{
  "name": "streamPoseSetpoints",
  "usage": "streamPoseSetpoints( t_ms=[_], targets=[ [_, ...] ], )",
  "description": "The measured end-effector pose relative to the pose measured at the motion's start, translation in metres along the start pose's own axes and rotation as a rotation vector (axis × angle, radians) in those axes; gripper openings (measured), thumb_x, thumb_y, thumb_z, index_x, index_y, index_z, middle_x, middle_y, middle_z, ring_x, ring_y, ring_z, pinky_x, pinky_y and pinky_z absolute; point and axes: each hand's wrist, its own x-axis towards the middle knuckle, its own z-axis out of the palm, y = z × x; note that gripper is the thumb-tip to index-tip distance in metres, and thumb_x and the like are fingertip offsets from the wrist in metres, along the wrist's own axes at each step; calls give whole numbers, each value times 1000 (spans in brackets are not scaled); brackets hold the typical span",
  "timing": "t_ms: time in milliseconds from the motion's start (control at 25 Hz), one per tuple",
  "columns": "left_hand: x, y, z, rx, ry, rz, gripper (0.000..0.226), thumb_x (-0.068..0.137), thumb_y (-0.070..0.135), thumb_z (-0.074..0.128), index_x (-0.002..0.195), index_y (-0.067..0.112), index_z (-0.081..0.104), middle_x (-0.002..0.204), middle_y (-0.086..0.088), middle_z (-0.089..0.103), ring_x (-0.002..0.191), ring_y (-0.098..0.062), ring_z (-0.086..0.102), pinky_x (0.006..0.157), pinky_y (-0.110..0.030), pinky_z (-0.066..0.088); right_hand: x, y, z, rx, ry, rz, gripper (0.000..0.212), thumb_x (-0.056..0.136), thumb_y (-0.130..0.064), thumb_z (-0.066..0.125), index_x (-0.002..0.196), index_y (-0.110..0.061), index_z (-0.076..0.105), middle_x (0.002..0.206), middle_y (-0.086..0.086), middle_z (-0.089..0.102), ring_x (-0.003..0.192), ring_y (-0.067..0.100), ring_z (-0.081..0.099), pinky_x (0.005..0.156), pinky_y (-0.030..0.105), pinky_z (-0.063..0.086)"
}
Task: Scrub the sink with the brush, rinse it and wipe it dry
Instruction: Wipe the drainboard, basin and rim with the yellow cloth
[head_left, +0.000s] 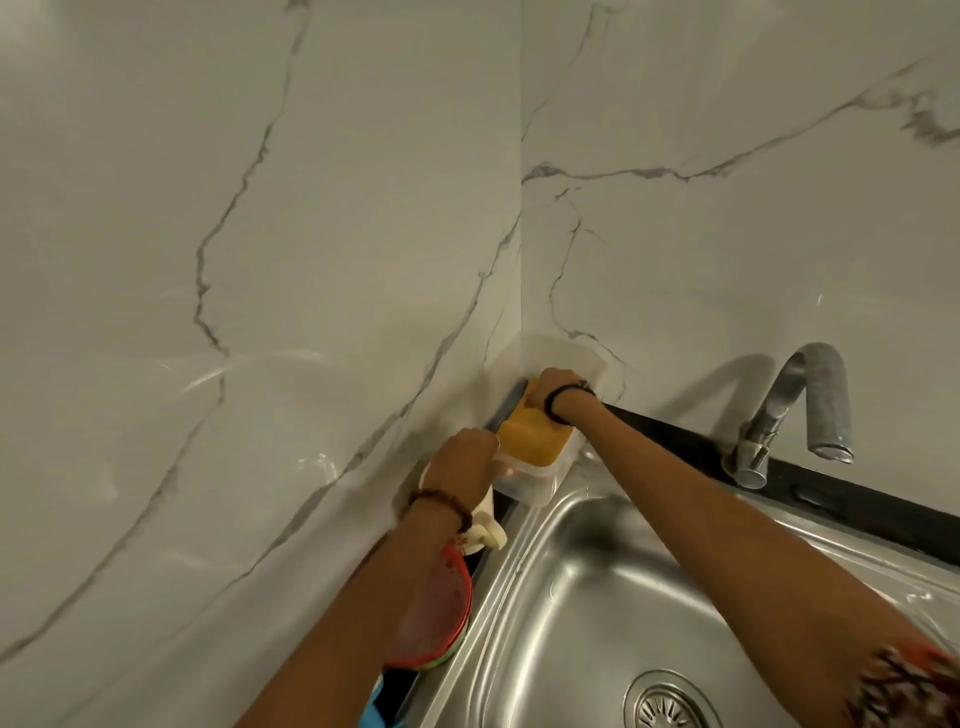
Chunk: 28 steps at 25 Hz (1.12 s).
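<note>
The stainless steel sink (582, 587) fills the lower right, with its drain (667, 701) at the bottom edge. At the sink's far left corner stands a clear plastic container (535, 480) holding a yellow sponge-like pad (535, 434). My right hand (558, 389) reaches across the sink and grips the far end of the yellow pad. My left hand (467, 460) holds the container's near left edge. No brush is in sight.
A metal tap (795, 410) rises from the black counter strip (857, 501) behind the sink. Stacked red and green plates (441, 618) and a cream cloth (488, 532) lie left of the sink. Marble walls meet in the corner behind another clear tub (566, 353).
</note>
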Motion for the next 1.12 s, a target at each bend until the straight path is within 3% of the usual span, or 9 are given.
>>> streamPoseSetpoints(
  t_ms=[120,280,400,480,520,680,800,920,1120],
  targets=[
    [6,-4,11,59,26,-21,30,97,18,39,121,6,53,124,-11,53,114,-23,51,91,-25,37,19,-4,24,55,-114,62,53,96,-31,45,141,-7,30,146,13,34,132,29,37,107,34,33],
    [15,-9,17,-54,80,-22,28,95,20,47,111,3,61,118,-12,60,107,-23,57,87,-25,41,27,-5,39,44,-203,97,56,98,-25,41,144,-3,19,149,14,29,136,27,32,111,34,26],
    [14,-11,15,-22,73,31,30,95,21,50,119,7,61,125,-9,59,113,-20,56,92,-22,41,24,4,28,267,-202,80,21,97,-12,38,111,-9,52,110,16,53,90,25,51,85,28,45],
    [13,-12,13,-6,64,32,31,94,21,51,122,10,60,123,-9,60,113,-19,56,92,-21,41,19,2,3,391,-112,84,24,96,-17,40,71,-14,41,74,7,42,61,16,37,57,21,37],
    [14,-11,12,-9,58,31,31,94,20,52,122,11,59,121,-9,60,111,-20,56,92,-22,42,17,2,-12,443,-64,67,27,96,-21,40,70,-11,40,72,6,40,61,15,38,58,20,37],
    [6,5,7,273,-58,-5,30,92,19,54,121,11,52,120,-7,57,113,-23,53,99,-38,42,-29,31,-63,755,204,-66,24,91,-17,46,114,-11,48,104,8,54,93,22,52,90,42,47],
    [6,6,6,250,-67,5,18,92,15,52,110,15,57,111,-5,60,110,-23,52,103,-49,37,-94,88,-59,1019,325,-71,41,89,-25,56,128,-20,44,112,6,55,98,24,54,89,41,46],
    [6,2,1,35,103,39,17,92,18,52,78,25,56,89,5,64,92,-15,57,103,-48,33,-120,137,-18,1094,256,133,53,92,-20,53,141,-15,33,129,15,49,109,31,50,94,44,41],
    [-4,10,-17,-21,380,126,5,86,16,61,83,15,66,81,2,66,83,-23,60,92,-58,39,-84,151,37,786,403,57,47,96,-1,40,141,-12,34,125,22,52,99,27,54,81,24,46]
  ],
)
